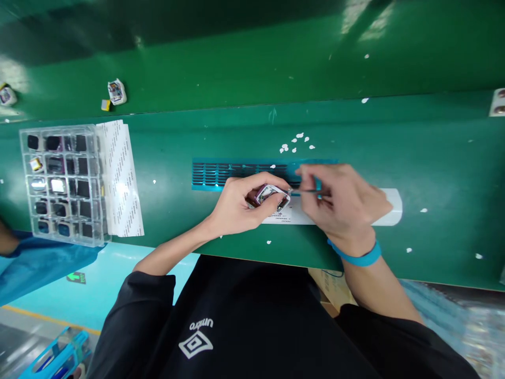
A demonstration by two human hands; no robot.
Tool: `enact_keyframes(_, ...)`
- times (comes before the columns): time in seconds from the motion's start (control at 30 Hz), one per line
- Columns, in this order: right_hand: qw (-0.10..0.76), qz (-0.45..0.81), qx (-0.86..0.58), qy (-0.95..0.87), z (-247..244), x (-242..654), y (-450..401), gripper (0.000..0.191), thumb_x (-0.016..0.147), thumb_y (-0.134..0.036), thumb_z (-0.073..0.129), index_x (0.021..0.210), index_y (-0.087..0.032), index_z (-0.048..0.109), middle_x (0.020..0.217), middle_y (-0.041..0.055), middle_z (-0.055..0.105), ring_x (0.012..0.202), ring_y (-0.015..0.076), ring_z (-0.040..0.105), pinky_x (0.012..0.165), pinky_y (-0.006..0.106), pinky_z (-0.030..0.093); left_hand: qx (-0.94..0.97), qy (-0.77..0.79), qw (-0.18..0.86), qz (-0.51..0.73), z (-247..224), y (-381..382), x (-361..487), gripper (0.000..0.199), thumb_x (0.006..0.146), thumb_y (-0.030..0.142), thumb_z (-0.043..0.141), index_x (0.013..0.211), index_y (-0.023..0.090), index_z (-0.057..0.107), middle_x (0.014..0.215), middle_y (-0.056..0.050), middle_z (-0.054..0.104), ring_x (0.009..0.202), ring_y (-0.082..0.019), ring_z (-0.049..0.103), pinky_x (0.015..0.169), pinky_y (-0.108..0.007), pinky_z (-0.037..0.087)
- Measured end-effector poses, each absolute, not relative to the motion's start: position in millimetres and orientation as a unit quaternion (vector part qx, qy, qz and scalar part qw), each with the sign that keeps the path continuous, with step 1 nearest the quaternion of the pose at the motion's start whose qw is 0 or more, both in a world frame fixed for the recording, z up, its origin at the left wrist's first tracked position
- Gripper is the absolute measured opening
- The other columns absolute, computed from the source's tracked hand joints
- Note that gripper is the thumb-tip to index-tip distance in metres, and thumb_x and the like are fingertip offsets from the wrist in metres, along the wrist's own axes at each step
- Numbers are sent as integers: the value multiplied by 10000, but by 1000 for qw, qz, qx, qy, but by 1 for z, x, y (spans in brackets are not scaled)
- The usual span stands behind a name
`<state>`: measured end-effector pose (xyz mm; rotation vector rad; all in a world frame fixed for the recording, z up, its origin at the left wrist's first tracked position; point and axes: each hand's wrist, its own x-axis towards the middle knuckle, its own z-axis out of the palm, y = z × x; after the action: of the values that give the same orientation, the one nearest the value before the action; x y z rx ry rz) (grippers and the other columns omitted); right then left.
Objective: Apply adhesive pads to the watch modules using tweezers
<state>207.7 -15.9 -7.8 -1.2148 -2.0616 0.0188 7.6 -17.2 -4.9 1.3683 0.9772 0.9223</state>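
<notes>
Near the middle of the green table, my left hand (246, 205) grips a small white-rimmed device (272, 196) with its inner parts exposed. My right hand (335, 192), slightly blurred and with a blue wristband, holds a thin metal tool (305, 190) like tweezers, whose tip is at the device's right edge. Beneath the hands lie a blue sheet with dark strips (211, 175) and a white printed sheet (389, 206), both partly covered. Several small white tabs (300, 136) are scattered beyond the hands.
A clear compartment tray (63, 239) with dark and white parts stands at the left, white printed strips (120, 179) beside it. Further back sit an opened device (117, 91) and another (7, 95). Another person's blue sleeve (51, 263) shows at the left edge.
</notes>
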Motion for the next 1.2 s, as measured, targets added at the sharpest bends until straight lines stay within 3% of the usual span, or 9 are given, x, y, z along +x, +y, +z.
enact_keyframes(0.1,376,12,-515,-770,-3,206,-13,561,946,-29,603,1430,-311,632,1185,39,801,921,220,793,620,312,593,537,434,612,386,-5,-18,8,117,920,233,662,1030,198,682,743,22,700,441,-52,551,411,-184,455)
enact_keyframes(0.17,362,18,-469,-805,-2,208,-12,625,940,-27,624,1483,-336,591,1247,29,784,942,213,795,577,294,571,506,431,639,387,-6,-18,9,135,925,243,662,1052,204,639,706,35,673,436,-62,579,413,-181,484)
enact_keyframes(0.27,334,-15,-377,-864,-3,216,-12,550,938,-55,663,1409,-339,648,1222,-3,793,770,151,782,463,261,493,511,429,629,399,-7,-18,8,121,918,232,662,1011,210,588,665,56,639,440,-61,583,401,-167,450)
enact_keyframes(0.33,306,-21,-363,-880,-5,221,-14,487,958,-83,647,1365,-350,673,1226,-19,789,709,139,768,487,267,527,533,434,606,401,-8,-17,8,113,915,221,663,987,210,576,652,67,622,441,-49,565,403,-159,420)
enact_keyframes(0.63,337,30,-378,-862,-10,214,-18,644,937,7,522,1503,-299,552,1153,-13,808,808,179,806,581,292,621,526,451,580,429,-13,-19,9,142,941,257,679,997,205,560,683,71,670,468,-65,659,432,-134,500)
enact_keyframes(0.77,334,46,-368,-867,-13,211,-20,659,933,-8,542,1527,-294,538,1222,7,788,865,190,809,642,294,649,547,461,552,428,-12,-22,10,108,969,262,645,996,196,564,728,44,707,551,-77,693,517,-152,563)
enact_keyframes(1.0,277,-2,-399,-874,-14,208,-27,748,927,-8,566,1617,-254,417,1349,76,720,877,213,810,586,292,624,574,478,483,457,-15,-27,15,147,942,244,694,976,191,562,761,29,751,604,-100,746,560,-161,583)
enact_keyframes(1.1,298,40,-415,-859,-11,203,-28,679,943,-13,557,1560,-292,506,1321,48,738,891,203,809,588,275,624,562,471,467,494,-17,-27,15,151,959,266,699,953,194,567,707,47,734,564,-100,738,537,-164,579)
enact_keyframes(1.2,364,171,-474,-784,-7,197,-26,375,991,-133,618,1308,-298,732,1077,11,824,783,176,800,534,243,596,553,454,497,491,-16,-25,14,130,967,250,684,945,197,567,702,49,743,549,-100,744,517,-155,572)
